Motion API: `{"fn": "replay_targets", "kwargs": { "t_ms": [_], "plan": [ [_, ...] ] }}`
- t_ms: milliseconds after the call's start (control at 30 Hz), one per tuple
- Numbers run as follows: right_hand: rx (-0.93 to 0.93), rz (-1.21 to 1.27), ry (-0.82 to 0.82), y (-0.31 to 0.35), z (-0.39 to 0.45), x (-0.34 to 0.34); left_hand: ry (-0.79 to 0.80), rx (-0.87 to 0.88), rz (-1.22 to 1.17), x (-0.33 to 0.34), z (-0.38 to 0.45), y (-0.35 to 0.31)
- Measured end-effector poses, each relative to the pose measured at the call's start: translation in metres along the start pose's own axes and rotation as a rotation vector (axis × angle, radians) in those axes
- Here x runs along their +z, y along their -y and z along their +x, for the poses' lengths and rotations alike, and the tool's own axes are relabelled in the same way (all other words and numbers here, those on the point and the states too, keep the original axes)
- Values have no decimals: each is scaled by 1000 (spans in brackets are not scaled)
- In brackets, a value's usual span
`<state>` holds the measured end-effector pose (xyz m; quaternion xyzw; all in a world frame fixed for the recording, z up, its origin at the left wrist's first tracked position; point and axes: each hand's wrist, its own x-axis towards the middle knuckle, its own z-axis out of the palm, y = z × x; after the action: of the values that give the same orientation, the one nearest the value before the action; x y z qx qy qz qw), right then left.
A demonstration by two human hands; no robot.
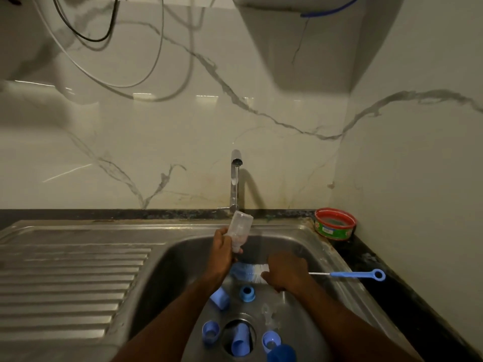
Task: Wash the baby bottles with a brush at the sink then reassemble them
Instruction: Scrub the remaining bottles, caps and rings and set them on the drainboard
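- Nearest, at the bottom edge of the sink (326, 246) basin: a dark blue cap (282, 353), partly cut off by the frame.
- Around the drain (239, 335): light blue caps and collars (210, 331) scattered, one lying across the drain opening, one ring (247, 293) further up. A clear teat (266, 313) lies just right of the drain, faint.
- Right hand (286, 273): fingers curled round the bottle brush (251, 273) at the base of its white-and-blue bristles; blue looped handle (358, 275) sticks out right over the sink rim.
- Left hand (222, 253): fingers wrapped round the neck end of a clear baby bottle (239, 227), held tilted, base up toward the tap, mouth pointing down at the brush. Bottle and bristles are apart.
- Tap (235, 178): running, thin stream falling toward the bottle's base.
- Left: ribbed steel drainboard (70, 278).
- Far right corner of the dark counter (371, 259): red-rimmed green tub (335, 223).
- Behind: marble-look wall (156, 142), loose cables (109, 64) hanging top left.
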<state>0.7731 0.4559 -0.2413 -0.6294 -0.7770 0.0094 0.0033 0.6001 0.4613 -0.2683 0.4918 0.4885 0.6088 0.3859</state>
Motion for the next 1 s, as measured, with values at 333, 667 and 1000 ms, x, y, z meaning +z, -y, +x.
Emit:
{"fn": "replay_targets", "kwargs": {
  "t_ms": [333,667,1000],
  "plan": [
    [-19,82,31,3,-17,-9,-73,-152,-65,-5,-4,-21],
    [-42,129,28,6,-25,-15,-130,-59,-80,-13,-6,-30],
    [-14,75,6,-4,-25,-18,-42,141,51,-15,3,-14]
  ]
}}
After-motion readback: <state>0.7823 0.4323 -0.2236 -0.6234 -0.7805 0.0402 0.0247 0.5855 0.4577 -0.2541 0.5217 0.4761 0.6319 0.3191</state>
